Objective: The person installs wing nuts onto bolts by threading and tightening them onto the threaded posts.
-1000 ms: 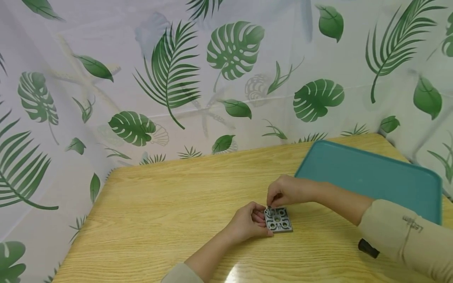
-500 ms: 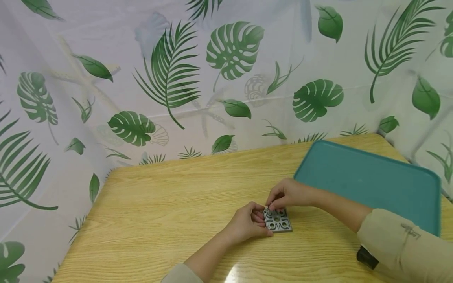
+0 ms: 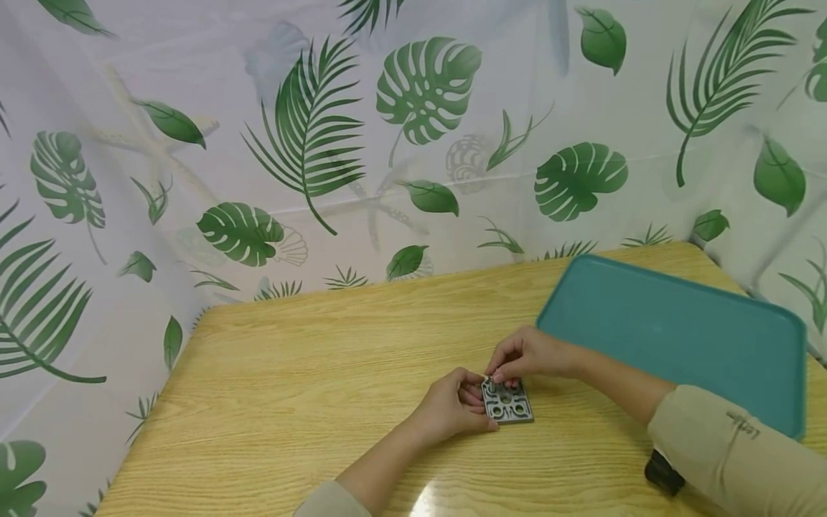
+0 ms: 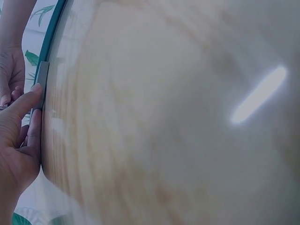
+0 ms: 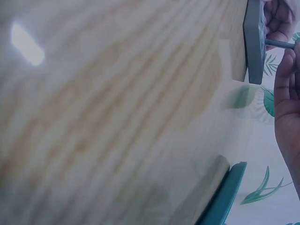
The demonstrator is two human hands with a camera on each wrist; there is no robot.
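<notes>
A square grey plate [image 3: 509,416] with several round holes and a raised pattern lies low over the wooden table. My left hand [image 3: 447,409] grips its left edge, thumb at the near corner and fingers at the far one; the left wrist view shows the thumb on the plate's rim [image 4: 42,77]. Over the far left corner hole, the fingertips of my right hand [image 3: 535,353] pinch a thin metal rod [image 5: 279,44]. In the right wrist view this rod stands straight out from the plate's face. The pinched end is hidden by the fingers.
To the right, behind my right forearm, lies a teal tray [image 3: 659,330] with a low rim. A black object [image 3: 664,474] shows beneath the right sleeve [image 3: 723,441]. A leaf-print cloth [image 3: 413,179] hangs behind the table [image 3: 310,359].
My right hand has turned and shifted slightly right and towards me, its fingertips now lower over the corner hole. My left hand and the plate stay nearly in place.
</notes>
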